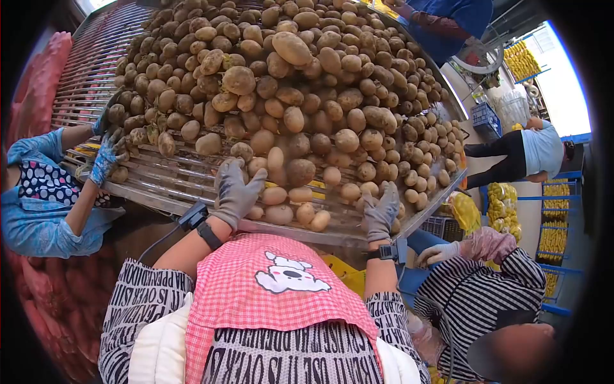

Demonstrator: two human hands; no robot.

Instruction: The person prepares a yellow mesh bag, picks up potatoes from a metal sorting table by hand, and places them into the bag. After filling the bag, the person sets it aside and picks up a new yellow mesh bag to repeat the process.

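A big heap of potatoes (291, 48) covers a sorting table of metal bars (167, 174). My left hand (236, 192), in a grey glove, lies at the near edge of the heap. Its fingers are apart and touch potatoes, with none gripped. Further right, my right hand (382, 214) wears a similar glove and rests among the nearest potatoes, its fingers stretched forward and the thumb apart. Between my hands sit several smaller potatoes (279, 214) close to the metal front rim (288, 232). Some fingertips are partly hidden by the potatoes.
At the left, a co-worker's gloved hands (105, 160) touch the heap. A person in striped sleeves (473, 301) sits close on my right. Another person in blue (457, 22) works across the table. Pink sacks (48, 83) stand at left; yellow net bags (504, 208) at right.
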